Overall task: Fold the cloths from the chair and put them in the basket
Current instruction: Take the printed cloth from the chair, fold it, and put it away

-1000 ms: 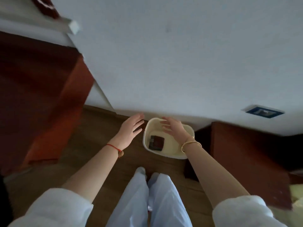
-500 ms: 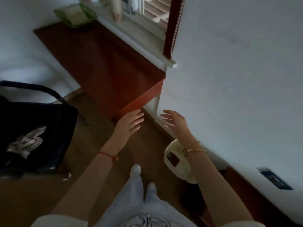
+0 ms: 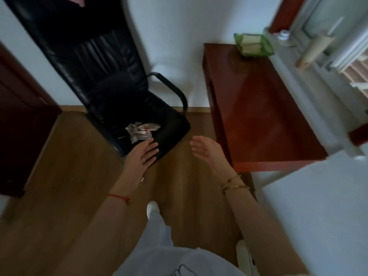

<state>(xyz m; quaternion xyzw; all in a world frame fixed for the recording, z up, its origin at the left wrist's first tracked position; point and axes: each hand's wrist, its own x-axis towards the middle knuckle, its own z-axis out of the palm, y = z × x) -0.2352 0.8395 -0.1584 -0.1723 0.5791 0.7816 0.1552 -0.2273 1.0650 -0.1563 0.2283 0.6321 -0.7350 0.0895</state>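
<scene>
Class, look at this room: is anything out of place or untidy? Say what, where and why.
One crumpled cloth lies bunched and unfolded near the front edge of the seat of the black chair. Nothing else looks spilled or damaged.

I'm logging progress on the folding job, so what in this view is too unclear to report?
Head view only.
- cloth on the chair seat: crumpled and motion-blurred; one piece or several, unclear.
- left hand: touching the seat or hovering, unclear.
- white shape at the bottom edge: blurred, cut off, unidentifiable.
- green tray: contents blurred.
</scene>
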